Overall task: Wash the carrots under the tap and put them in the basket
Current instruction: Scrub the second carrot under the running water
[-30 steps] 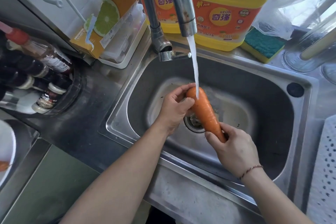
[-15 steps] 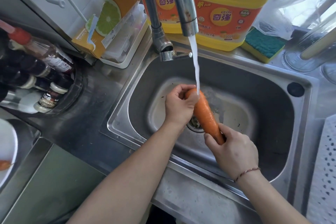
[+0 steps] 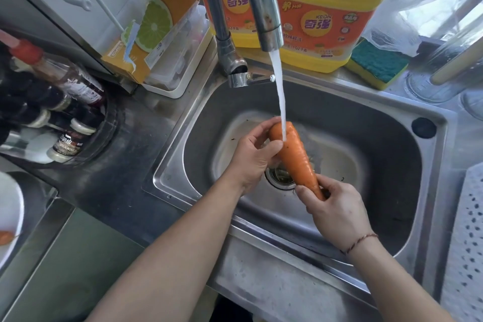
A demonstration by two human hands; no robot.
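- carrot (image 3: 295,157): one, orange, wet; held slantwise over the drain (image 3: 281,176) inside the sink (image 3: 366,117), thick end up under the water, thin end lower and toward the person.
- left hand (image 3: 254,155): fingers and thumb curled round the carrot's thick end, gripping it.
- right hand (image 3: 337,208): fingertips pinch the thin end, closed on it.
- tap (image 3: 261,5): running; the stream (image 3: 278,86) strikes the carrot's thick end just beside the left thumb.
- basket (image 3: 467,243): white, perforated, only its edge seen at the right of the sink, well apart from the carrot; contents cannot be told.
- plate (image 3: 10,217): white, far left, with something orange on it, probably another carrot.
- other items: two yellow detergent jugs (image 3: 332,8) behind the tap; sponge (image 3: 379,63) to their right; bottles (image 3: 52,112) at left.
- step in hand, as judged: rinsing, not yet finished.
- method note: likely best to roll the carrot between both hands so every side meets the stream, rub along its length, and draw the thin end up under the water too.
- caution: a wet carrot is slippery; keep both grips firm and keep it low in the sink to limit splash.
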